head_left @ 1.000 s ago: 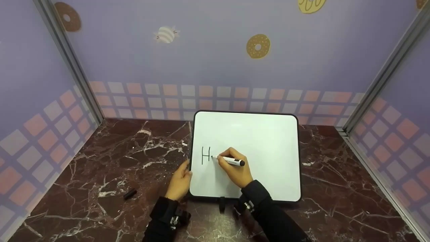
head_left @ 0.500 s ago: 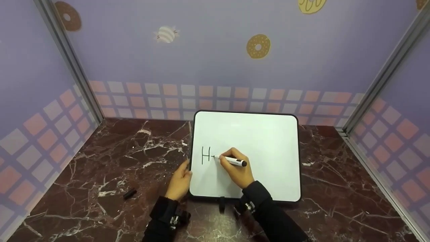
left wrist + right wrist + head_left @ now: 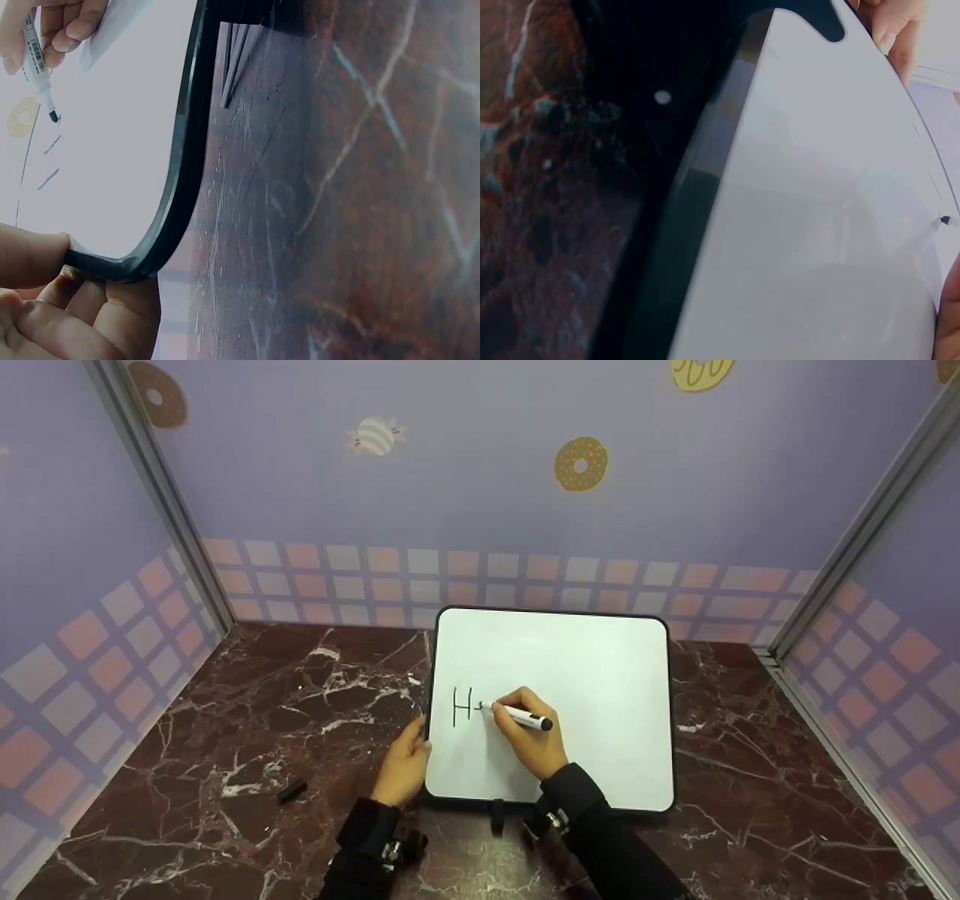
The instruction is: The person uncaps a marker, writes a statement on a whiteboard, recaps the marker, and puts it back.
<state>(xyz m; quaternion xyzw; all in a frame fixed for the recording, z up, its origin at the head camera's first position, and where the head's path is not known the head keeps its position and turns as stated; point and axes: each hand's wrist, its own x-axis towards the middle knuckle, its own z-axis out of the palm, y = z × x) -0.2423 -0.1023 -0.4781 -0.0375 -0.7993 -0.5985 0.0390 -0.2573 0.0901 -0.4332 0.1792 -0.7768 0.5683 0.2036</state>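
A white board with a black frame (image 3: 600, 675) stands tilted back on the tabletop. My left hand (image 3: 401, 765) holds its left edge; in the left wrist view the thumb lies on the front face and the fingers (image 3: 127, 315) behind the rim. Between thumb and fingers, my right hand (image 3: 534, 739) pinches a white whiteboard marker (image 3: 525, 718) with a black end. The dark marker tip (image 3: 53, 116) meets the board, just right of a written H (image 3: 462, 707) and at a small fresh stroke. Only the marker's tip end (image 3: 945, 220) shows in the right wrist view.
A black marker cap (image 3: 292, 791) lies on the dark red marbled table (image 3: 187, 810), left of the left hand. A black support foot (image 3: 497, 816) sticks out below the board's lower edge. Patterned purple walls (image 3: 480, 495) enclose the back and both sides.
The marker tip has moved slightly right and up with my right hand, leaving a short dark stroke beside the H. My left hand keeps its hold on the board's edge.
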